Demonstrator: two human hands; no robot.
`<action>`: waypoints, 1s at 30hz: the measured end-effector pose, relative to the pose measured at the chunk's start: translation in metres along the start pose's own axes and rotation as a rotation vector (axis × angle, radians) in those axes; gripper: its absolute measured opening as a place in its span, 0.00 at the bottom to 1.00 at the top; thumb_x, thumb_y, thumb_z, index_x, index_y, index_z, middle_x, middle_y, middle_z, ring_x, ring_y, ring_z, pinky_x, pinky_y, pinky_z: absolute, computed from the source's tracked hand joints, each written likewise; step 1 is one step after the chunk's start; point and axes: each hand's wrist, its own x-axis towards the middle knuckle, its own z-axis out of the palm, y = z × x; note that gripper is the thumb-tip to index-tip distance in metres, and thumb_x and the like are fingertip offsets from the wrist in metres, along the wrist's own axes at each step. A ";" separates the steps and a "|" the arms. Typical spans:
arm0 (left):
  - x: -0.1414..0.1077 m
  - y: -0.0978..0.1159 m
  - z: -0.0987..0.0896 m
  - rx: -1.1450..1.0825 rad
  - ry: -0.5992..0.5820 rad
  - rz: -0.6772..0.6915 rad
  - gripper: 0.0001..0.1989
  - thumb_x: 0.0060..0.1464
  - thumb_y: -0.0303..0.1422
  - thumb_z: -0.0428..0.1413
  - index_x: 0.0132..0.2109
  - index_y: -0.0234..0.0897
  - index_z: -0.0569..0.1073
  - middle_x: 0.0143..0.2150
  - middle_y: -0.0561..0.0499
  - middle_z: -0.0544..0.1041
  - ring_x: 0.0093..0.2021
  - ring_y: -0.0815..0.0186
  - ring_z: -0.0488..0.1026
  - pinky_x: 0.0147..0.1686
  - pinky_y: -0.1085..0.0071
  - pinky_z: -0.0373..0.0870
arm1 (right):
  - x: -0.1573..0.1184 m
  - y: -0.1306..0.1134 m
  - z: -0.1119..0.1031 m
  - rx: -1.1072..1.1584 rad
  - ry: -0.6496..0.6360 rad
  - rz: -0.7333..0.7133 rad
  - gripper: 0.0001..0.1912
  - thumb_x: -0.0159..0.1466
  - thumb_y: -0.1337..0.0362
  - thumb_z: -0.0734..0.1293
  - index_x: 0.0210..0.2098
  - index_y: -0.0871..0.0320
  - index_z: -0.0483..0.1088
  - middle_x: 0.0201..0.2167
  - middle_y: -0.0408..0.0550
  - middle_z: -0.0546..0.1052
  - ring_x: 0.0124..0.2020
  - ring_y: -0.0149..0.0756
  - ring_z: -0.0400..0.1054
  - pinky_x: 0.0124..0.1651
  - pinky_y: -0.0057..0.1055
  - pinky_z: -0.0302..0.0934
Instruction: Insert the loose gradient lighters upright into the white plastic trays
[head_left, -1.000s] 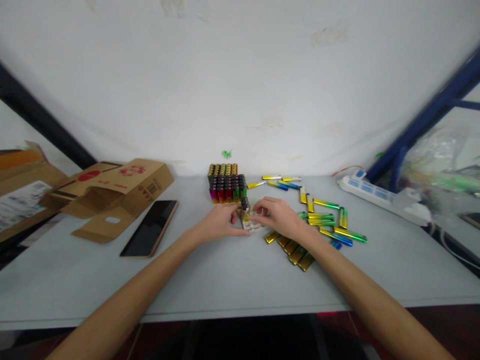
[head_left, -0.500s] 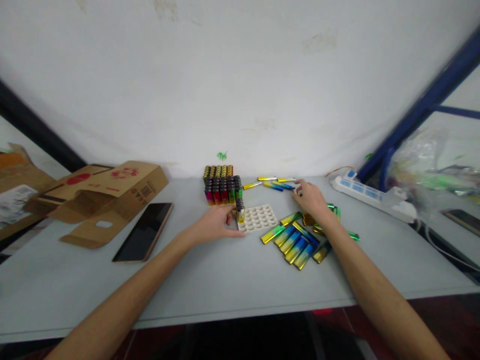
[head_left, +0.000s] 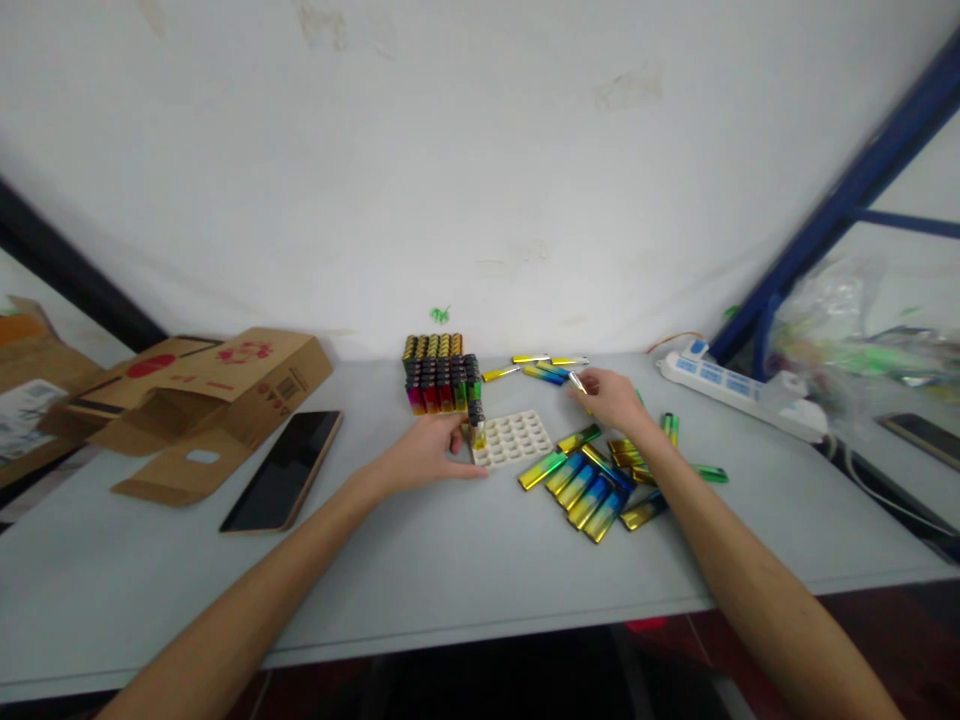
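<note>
My left hand [head_left: 424, 454] rests at the left edge of a white tray [head_left: 517, 441] with rows of holes. Its thumb lies along the tray's front corner and its other fingers curl at the side, gripping that corner. A few small lighters [head_left: 477, 432] with dark tops stand in the tray's left column, close to those fingers. Over the back of the table, my right hand [head_left: 611, 398] pinches a shiny silver-and-yellow lighter [head_left: 577, 385], held tilted. Below it lies a pile of metallic yellow, blue and green lighters [head_left: 589, 490]. Several more lighters [head_left: 546, 372] lie near the wall.
Upright lighters [head_left: 442, 380] stand in a block behind the tray. To the left are a phone [head_left: 283, 470] and an open cardboard box [head_left: 240, 385]. A white power strip [head_left: 742, 393] lies at right, near a blue metal frame [head_left: 840, 190] and another phone [head_left: 922, 440].
My right hand has drawn slightly back toward me, and a lighter now shows clearly between its fingers. My left hand stays at the tray. The view has shifted a little.
</note>
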 end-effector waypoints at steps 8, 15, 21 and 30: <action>-0.001 0.001 0.000 -0.019 -0.005 0.002 0.31 0.44 0.61 0.71 0.38 0.41 0.69 0.33 0.54 0.75 0.33 0.61 0.73 0.32 0.68 0.62 | -0.012 -0.034 0.011 0.835 -0.043 -0.197 0.30 0.64 0.32 0.71 0.38 0.50 0.60 0.29 0.41 0.79 0.30 0.35 0.74 0.39 0.37 0.73; -0.001 0.000 0.000 -0.027 0.002 0.017 0.31 0.45 0.60 0.70 0.38 0.41 0.70 0.32 0.54 0.75 0.32 0.61 0.73 0.31 0.68 0.63 | -0.030 -0.063 0.025 0.786 -0.026 -0.178 0.33 0.68 0.27 0.64 0.32 0.51 0.61 0.21 0.33 0.60 0.20 0.29 0.53 0.23 0.28 0.51; -0.002 0.000 0.000 -0.037 0.006 0.025 0.31 0.45 0.60 0.71 0.40 0.41 0.71 0.33 0.55 0.75 0.33 0.62 0.73 0.32 0.68 0.64 | -0.043 -0.077 0.031 0.593 0.108 -0.285 0.38 0.69 0.27 0.61 0.22 0.51 0.54 0.19 0.38 0.56 0.24 0.32 0.52 0.30 0.33 0.48; -0.001 0.001 -0.001 -0.030 -0.001 0.016 0.31 0.45 0.59 0.71 0.40 0.41 0.71 0.33 0.55 0.75 0.33 0.61 0.73 0.32 0.68 0.64 | -0.048 -0.082 0.036 0.586 0.157 -0.279 0.29 0.72 0.43 0.62 0.21 0.50 0.53 0.19 0.39 0.58 0.25 0.35 0.53 0.31 0.34 0.49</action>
